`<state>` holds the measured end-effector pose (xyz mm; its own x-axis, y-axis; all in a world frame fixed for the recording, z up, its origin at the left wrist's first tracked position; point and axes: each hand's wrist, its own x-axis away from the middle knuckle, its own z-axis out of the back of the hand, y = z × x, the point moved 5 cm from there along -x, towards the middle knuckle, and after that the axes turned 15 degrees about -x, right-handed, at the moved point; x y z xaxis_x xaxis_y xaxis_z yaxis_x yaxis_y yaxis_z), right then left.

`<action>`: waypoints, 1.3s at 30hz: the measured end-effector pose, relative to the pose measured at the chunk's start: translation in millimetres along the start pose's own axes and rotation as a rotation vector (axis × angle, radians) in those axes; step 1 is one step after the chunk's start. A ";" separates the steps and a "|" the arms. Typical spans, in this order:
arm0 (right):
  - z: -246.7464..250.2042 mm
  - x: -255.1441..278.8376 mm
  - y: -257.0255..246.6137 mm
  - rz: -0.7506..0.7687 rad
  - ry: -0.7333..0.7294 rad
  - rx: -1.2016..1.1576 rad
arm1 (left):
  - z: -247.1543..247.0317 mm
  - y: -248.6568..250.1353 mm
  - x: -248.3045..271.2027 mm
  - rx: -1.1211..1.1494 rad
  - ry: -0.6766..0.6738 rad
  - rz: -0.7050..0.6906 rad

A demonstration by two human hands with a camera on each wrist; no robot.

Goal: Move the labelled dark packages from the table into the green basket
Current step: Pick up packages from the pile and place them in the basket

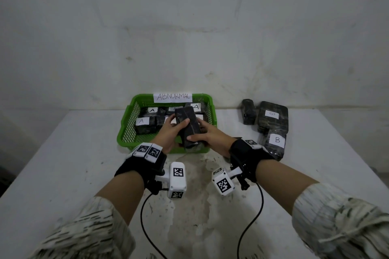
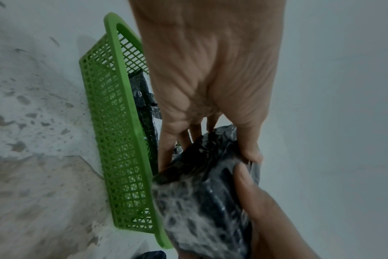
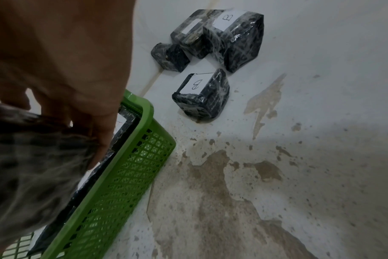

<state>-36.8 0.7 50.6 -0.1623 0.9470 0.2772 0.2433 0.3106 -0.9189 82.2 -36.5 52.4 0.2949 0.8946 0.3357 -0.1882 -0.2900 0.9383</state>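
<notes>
Both hands hold one dark wrapped package (image 1: 188, 127) above the front of the green basket (image 1: 124, 132). My left hand (image 1: 171, 130) grips its left side, thumb on top; my right hand (image 1: 207, 135) grips its right side. In the left wrist view the package (image 2: 202, 198) is pinched by the left thumb, with the right hand's thumb beside it, next to the basket (image 2: 122, 157). In the right wrist view the package (image 3: 29, 157) is blurred under my hand, over the basket (image 3: 126, 175). Several packages labelled A (image 1: 145, 124) lie inside.
Dark packages, some labelled B (image 1: 273, 145), lie on the white table to the right of the basket (image 3: 202, 94), one large (image 1: 272, 116), one small (image 1: 248, 111). A paper sign reading ABNORMAL (image 1: 173, 96) is on the basket's back rim. A wall stands close behind.
</notes>
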 end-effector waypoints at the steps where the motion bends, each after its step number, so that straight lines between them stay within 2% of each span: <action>1: -2.2 2.1 -0.5 -0.008 -0.002 -0.014 | 0.8 0.2 0.8 -0.001 0.021 -0.001; 5: -10.2 12.0 -8.2 0.009 0.033 -0.056 | 2.5 3.6 3.4 -0.046 0.064 -0.037; 10: -9.7 5.8 -7.7 0.024 -0.085 -0.005 | 4.6 -3.2 2.8 -0.061 -0.073 0.092; 13: 0.8 3.0 -9.4 0.056 -0.010 0.009 | 7.3 -4.4 4.1 -0.021 -0.106 0.129; 14: 7.8 0.4 -9.1 0.075 0.056 0.030 | 7.9 -5.8 3.9 -0.054 -0.117 0.151; 16: 16.6 0.3 -12.6 0.111 0.165 0.099 | 6.6 -6.4 9.5 -0.260 -0.145 0.199; 18: 18.8 2.9 -16.7 0.145 0.227 0.128 | 5.7 -5.3 17.1 -0.505 -0.166 0.229; 20: 20.0 3.6 -17.4 0.151 0.260 0.104 | -1.5 -0.7 20.3 -0.603 -0.193 0.192; 24: 18.4 5.9 -15.6 0.113 0.259 0.128 | -14.6 11.3 19.2 -0.420 -0.188 0.058; 31: 12.9 4.7 -1.3 -0.018 0.118 0.063 | -11.7 7.7 5.9 -0.284 -0.133 0.057; 39: 9.9 3.7 -1.9 0.028 0.112 0.083 | -10.3 -0.9 -2.1 -0.193 -0.132 0.084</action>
<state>-47.3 2.8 50.6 -0.0480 0.9597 0.2768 0.1653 0.2809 -0.9454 72.1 -34.6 50.0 0.3877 0.8144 0.4318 -0.3886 -0.2804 0.8777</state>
